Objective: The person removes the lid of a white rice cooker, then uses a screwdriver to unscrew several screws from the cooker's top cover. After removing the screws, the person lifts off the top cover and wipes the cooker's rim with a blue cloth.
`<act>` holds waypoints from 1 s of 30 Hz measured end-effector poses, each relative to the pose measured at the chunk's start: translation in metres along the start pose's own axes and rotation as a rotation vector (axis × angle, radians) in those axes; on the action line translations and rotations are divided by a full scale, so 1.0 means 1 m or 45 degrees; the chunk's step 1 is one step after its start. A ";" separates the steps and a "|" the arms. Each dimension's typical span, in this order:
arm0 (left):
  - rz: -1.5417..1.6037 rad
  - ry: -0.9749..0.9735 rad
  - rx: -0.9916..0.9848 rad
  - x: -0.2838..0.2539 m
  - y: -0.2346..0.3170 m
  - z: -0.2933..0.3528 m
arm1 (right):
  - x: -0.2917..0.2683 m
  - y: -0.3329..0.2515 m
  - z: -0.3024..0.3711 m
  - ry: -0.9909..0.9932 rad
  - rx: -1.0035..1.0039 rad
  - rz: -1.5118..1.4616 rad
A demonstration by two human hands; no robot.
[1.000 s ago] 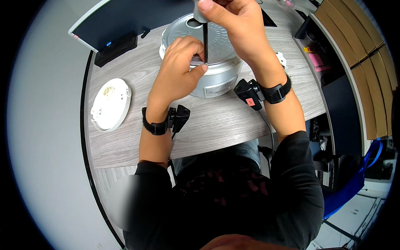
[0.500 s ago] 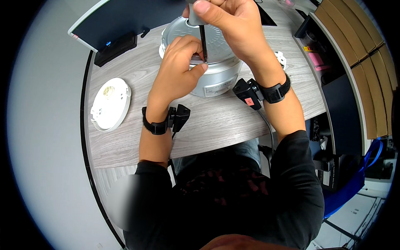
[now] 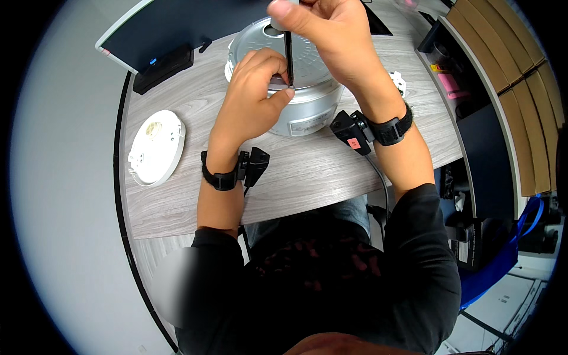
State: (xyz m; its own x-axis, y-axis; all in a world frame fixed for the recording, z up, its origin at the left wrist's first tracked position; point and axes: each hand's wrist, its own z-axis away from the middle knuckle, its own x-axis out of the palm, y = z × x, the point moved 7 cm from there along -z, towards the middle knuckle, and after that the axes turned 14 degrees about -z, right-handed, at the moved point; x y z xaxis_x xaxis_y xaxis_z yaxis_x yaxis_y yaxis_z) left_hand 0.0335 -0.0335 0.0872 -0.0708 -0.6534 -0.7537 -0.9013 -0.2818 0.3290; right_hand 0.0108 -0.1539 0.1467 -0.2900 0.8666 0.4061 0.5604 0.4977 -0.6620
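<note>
A round silver appliance [image 3: 310, 109], rice-cooker-like in shape, stands on the desk with a ridged metal disc [image 3: 305, 56] on top. My right hand [image 3: 343, 38] is closed round the grey handle of a screwdriver [image 3: 289, 56], held nearly upright above the near rim. Its dark shaft reaches down to that rim. My left hand [image 3: 251, 94] rests on the near left of the disc, thumb and fingers bent in around the screwdriver's tip. Whatever they pinch there is too small and covered to make out. To the left lies a round white cover [image 3: 157, 148].
Behind stands a monitor [image 3: 195, 26] with a black box [image 3: 165, 70] below it. A small white part [image 3: 397, 84] lies right of the appliance. Along the right side runs a shelf unit [image 3: 488, 160] with cardboard boxes [image 3: 523, 130]. The grey wood-grain desk [image 3: 296, 180] ends near my lap.
The screwdriver and my right hand have shifted very slightly, the shaft now standing a little straighter. My left hand stays in place at the tip.
</note>
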 end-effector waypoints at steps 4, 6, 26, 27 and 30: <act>0.022 -0.003 0.006 0.001 0.000 -0.002 | -0.014 0.007 -0.003 -0.073 -0.061 -0.296; 0.032 0.002 -0.012 0.001 -0.001 -0.001 | -0.012 0.002 0.001 0.018 -0.037 -0.089; 0.015 0.019 0.010 0.002 -0.001 -0.002 | -0.001 -0.011 0.003 0.158 -0.078 0.034; 0.020 0.019 0.011 0.002 -0.001 -0.002 | -0.001 -0.011 0.003 0.183 -0.078 0.033; 0.011 0.045 0.024 0.002 -0.001 -0.001 | -0.007 -0.009 0.001 0.133 -0.070 0.299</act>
State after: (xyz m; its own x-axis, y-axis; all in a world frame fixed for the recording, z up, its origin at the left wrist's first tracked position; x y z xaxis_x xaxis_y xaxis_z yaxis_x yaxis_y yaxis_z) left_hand 0.0345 -0.0353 0.0863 -0.0640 -0.6806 -0.7299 -0.9086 -0.2627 0.3246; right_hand 0.0073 -0.1646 0.1494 -0.0673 0.9483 0.3101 0.6449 0.2785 -0.7117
